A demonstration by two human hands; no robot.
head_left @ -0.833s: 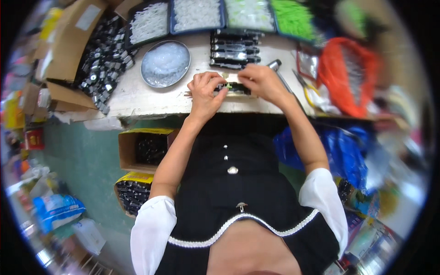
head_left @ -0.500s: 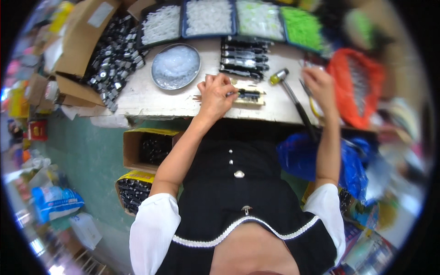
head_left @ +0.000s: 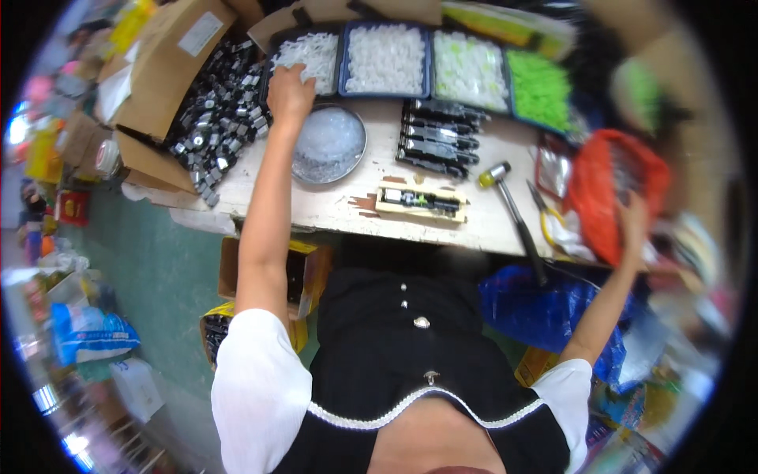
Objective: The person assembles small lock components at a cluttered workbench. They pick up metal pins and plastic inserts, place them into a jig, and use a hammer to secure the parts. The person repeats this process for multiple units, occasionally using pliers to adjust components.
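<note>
A person in a black top with white sleeves is sitting at a worn table (head_left: 332,207), seen from above. The left hand (head_left: 289,92) is reaching far forward, fingers curled down into a tray of small white plastic parts (head_left: 313,54); whether it is gripping any is hidden. The right hand (head_left: 633,223) is stretching out sideways, resting against an orange mesh bag (head_left: 604,186); it is too blurred to tell whether it is open or closed. Between the arms, near the table's front edge, a small wooden jig (head_left: 419,201) is holding a black part. Behind it is lying a stack of black pieces (head_left: 440,138), beside it a hammer (head_left: 513,217), to its left a round dish of clear bits (head_left: 328,143). Pinching only a few white parts, lifting straight up, would probably be avoiding spills.
</note>
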